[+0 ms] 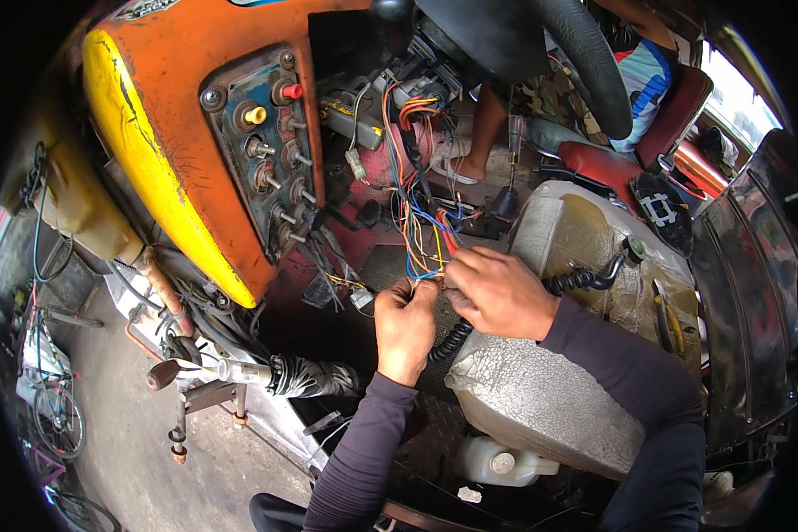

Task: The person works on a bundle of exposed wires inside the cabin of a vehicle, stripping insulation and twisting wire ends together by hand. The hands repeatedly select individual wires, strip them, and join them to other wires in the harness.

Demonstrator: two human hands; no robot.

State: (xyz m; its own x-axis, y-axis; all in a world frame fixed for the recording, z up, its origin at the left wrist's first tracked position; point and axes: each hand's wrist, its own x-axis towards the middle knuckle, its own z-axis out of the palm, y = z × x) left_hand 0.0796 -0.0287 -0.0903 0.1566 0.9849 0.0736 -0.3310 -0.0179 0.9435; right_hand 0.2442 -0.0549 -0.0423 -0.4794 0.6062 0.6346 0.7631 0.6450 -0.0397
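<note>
both my hands pinch the ends of the coloured wires point(399, 182), just left of the cracked grey seat point(541, 390).
my left hand point(405, 328) presses thumb and forefinger together on the wire ends, left of the seat; my right hand point(501, 288), by the seat's left edge, pinches them too, its fingertips partly hidden. the bundle runs away from me, beyond the seat's left side. on the near side of the seat sits a whitish plastic jug point(481, 463), its round cap on; i cannot tell what is in it. pliers with yellow handles point(675, 326) lie on the seat's right part. well left of the seat is an orange console point(191, 53), holding a switch panel point(255, 93) with red and yellow knobs.
</note>
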